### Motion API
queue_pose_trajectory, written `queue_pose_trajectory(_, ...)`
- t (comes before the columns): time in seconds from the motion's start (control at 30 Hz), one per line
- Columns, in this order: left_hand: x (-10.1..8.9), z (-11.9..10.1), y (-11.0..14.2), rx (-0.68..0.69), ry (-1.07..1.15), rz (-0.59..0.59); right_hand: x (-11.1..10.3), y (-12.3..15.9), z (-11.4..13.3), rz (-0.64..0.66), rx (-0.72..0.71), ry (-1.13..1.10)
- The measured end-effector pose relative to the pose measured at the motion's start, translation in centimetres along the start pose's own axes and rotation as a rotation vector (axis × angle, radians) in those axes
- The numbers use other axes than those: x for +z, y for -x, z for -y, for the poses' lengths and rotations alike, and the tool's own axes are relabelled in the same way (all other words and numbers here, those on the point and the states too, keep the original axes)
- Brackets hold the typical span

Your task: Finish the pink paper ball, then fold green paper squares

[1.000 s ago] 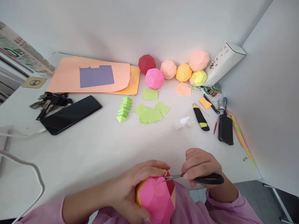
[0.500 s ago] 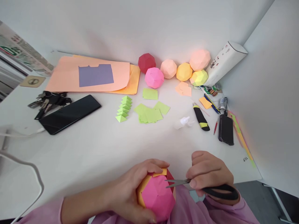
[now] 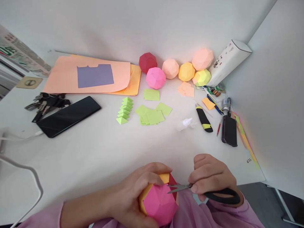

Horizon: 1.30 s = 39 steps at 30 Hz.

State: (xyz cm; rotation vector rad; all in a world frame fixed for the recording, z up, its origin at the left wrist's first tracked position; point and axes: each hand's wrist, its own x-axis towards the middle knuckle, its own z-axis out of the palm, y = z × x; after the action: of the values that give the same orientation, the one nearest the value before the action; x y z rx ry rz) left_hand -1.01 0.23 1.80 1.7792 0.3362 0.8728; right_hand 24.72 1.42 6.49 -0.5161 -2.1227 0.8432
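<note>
A faceted paper ball (image 3: 160, 202) in pink, orange and dark red rests low in front of me. My left hand (image 3: 142, 190) is wrapped around its left side, with the fingers over the top and the thumb below. In my right hand (image 3: 211, 177) is a pair of scissors (image 3: 222, 195) with black handles. Its narrow metal blades point left, slightly apart, and the tips are at the upper right of the ball's pink face, beside the dark red part. Whether the tips touch the paper I cannot tell.
Finished paper balls (image 3: 171, 68) line the wall. Green paper squares (image 3: 152, 115) and folded green pieces (image 3: 124, 110) lie mid-table, near a small white bottle (image 3: 185, 124) and a cutter (image 3: 204, 118). Left are large paper sheets (image 3: 54, 76), keys (image 3: 45, 104) and a phone (image 3: 68, 116).
The scissor blades have closed partway, and their tips have shifted slightly. My left hand keeps its hold on the ball. The whole view has moved slightly.
</note>
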Motion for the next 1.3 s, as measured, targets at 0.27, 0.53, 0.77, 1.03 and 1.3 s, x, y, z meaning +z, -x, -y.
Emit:
queue_pose_trajectory(0.27, -0.2, 0.2, 0.3, -0.003, -0.179, -0.059, -0.4, -0.8, -0.8, -0.27, 0.225, 0.189)
queue_pose_trajectory(0.53, -1.2, 1.6, -0.5, 0.095, -0.723, -0.236, 1.2, -0.6, -4.8, 0.196, 0.343, 0.823)
queue_pose_trajectory(0.77, -1.3, 2.5, -0.6, 0.094, -0.739, -0.253, 1.6, -0.8, -4.2, 0.178, 0.394, 0.782)
queue_pose_trajectory(1.03, -1.1, 4.0, -0.6, 0.178, -0.66, -0.183, 5.4, -1.6, -3.5, -0.19, 0.512, -0.083)
queue_pose_trajectory(1.3, -1.0, 3.5, -0.8, 0.173, -0.601, -0.205, 6.5, -1.8, -3.1, -0.176, 0.63, -0.355)
